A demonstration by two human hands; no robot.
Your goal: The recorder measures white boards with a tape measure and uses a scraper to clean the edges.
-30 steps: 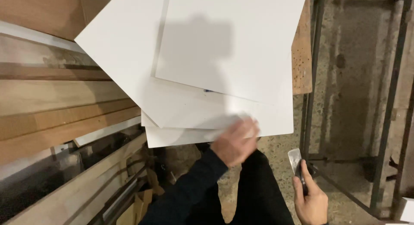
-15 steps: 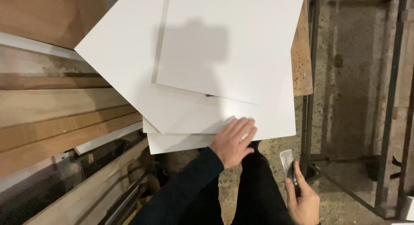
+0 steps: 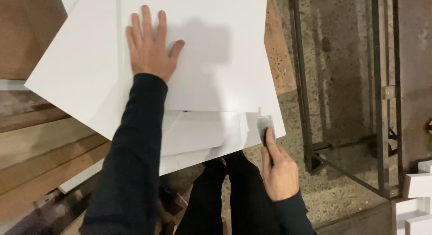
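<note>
Head view, looking straight down: at the far left, wooden planks point(image 3: 40, 149) lie stacked at a slant, running from lower left toward upper right under the overhang of the white boards.

Next comes the left hand point(image 3: 150, 48), flat and spread, palm down, gripping nothing. It presses on the top white panel point(image 3: 216, 59), near that panel's left edge, with the dark sleeve reaching up from the bottom of the frame. The top panel lies on a loose stack of white boards point(image 3: 76, 82) fanned out at slightly different angles; their near edges run roughly left to right across the picture, just ahead of the person's legs.

Further right, the right hand point(image 3: 276, 169) is closed around a small grey flat tool point(image 3: 265, 126), with the index finger laid along its back. The tool's tip touches the near right corner of the stack, where the lower boards stick out. So the boards lie ahead of and between both hands, the left one well onto the top face and the right one at the near edge.

Beyond the stack, a brown chipboard edge point(image 3: 279, 59) shows, then a dark metal frame point(image 3: 306, 104) standing on the speckled concrete floor point(image 3: 342, 73), and white blocks point(image 3: 418, 194) at the far right.
</note>
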